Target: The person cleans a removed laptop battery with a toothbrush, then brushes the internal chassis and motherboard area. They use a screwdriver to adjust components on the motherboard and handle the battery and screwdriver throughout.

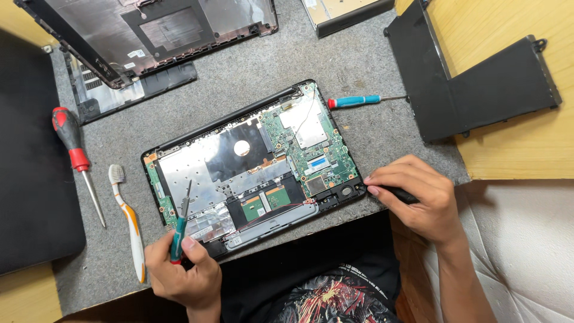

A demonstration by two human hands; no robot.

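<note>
Opened laptop chassis (251, 164), green motherboard (311, 140) inside, lies mid-mat (371, 128); left hand (182, 272) pinches a teal screwdriver (179, 230) over it, right hand (415, 200) curls on a dark object at its corner; three screwdrivers counted, one toothbrush (128, 221).

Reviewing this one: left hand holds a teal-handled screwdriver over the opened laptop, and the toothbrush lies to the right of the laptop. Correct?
Not quite. In the head view the toothbrush lies to the left of the opened laptop, beside the red-handled screwdriver. The left hand does hold the teal-handled screwdriver over the laptop.
</note>
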